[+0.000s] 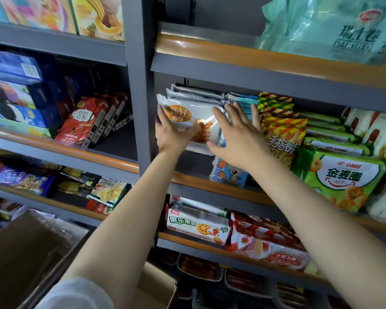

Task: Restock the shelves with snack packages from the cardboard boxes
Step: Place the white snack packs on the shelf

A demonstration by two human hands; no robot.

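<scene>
On the middle shelf (210,186), against a stack of like packs, a white cookie pack (188,117) is standing between both hands; left hand (173,132) is gripping its lower left corner; right hand (236,134) is pressing its right edge, fingers straight and spread; both arms are reaching up.

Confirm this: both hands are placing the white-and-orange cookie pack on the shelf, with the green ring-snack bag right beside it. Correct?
Not quite. In the head view the left hand and right hand are on the white-and-orange cookie pack, but the green ring-snack bag sits farther right, with a blue pack and a striped finger-biscuit bag between them.
</scene>
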